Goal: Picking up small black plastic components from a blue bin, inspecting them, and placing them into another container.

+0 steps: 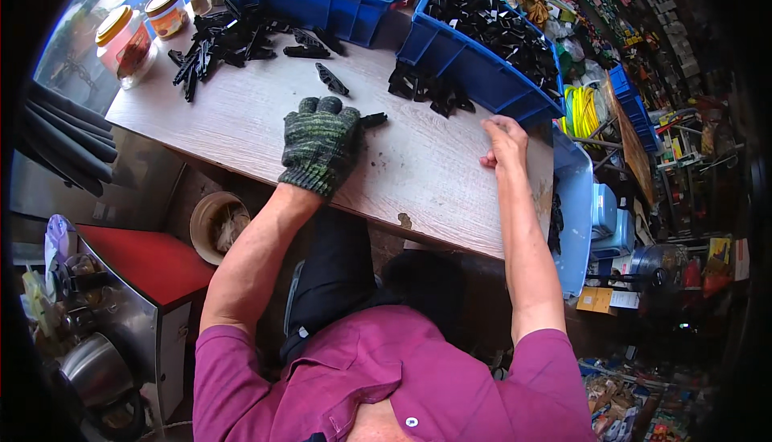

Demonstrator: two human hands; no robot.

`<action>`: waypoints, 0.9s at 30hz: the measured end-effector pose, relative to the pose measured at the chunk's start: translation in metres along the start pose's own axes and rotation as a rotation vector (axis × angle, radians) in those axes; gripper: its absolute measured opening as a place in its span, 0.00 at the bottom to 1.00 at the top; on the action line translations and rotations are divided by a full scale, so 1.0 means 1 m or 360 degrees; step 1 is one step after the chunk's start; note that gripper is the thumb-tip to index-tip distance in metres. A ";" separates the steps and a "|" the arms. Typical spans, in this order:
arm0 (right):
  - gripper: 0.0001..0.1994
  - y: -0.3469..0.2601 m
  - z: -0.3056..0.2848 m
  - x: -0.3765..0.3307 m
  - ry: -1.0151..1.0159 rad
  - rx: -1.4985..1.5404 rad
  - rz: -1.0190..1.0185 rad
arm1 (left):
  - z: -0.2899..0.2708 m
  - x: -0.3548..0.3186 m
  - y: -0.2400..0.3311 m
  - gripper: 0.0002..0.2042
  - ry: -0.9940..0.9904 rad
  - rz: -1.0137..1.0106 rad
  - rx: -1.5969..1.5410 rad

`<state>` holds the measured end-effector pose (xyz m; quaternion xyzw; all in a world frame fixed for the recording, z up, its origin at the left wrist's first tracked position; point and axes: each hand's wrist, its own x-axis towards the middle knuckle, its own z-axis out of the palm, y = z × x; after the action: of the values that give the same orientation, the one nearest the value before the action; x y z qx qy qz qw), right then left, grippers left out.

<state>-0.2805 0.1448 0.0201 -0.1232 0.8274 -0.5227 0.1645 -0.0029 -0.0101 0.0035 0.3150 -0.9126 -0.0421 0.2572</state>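
Note:
My left hand [322,140], in a dark green and black knitted glove, is closed over the table. A black plastic part [374,120] sticks out on the thumb side of that hand. Just beyond the glove lies a single black slotted plastic part [332,79]. My right hand [506,143] is bare, near the table's right side. Its fingers are curled together, and what they hold, if anything, is hidden. Several black clip-like pieces [430,90] lie up and left of it. A larger pile of long black parts [229,40] is at the far left.
Blue crates of black parts, one at the back [301,1] and another at the right [474,72], stand on the pale wooden table [434,176]. Two lidded jars [125,40] occupy its far left corner. A light-blue bin [572,217] is beyond the right edge; a bucket [219,225] sits below left.

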 end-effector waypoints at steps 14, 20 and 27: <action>0.12 -0.005 0.016 0.012 -0.0081 -0.0588 -0.0371 | -0.001 -0.005 0.008 0.12 0.0479 0.0230 -0.0449; 0.10 0.010 0.004 -0.023 -0.0615 0.0338 0.0056 | 0.023 -0.006 0.062 0.17 0.0362 0.0221 -0.1006; 0.08 0.018 0.017 -0.077 -0.0935 0.0732 -0.0087 | 0.038 -0.003 0.082 0.17 0.0024 0.0279 -0.1398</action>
<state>-0.2041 0.1675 0.0077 -0.2497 0.6022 -0.6415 0.4044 -0.0651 0.0539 -0.0115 0.0977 -0.8296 -0.4014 0.3757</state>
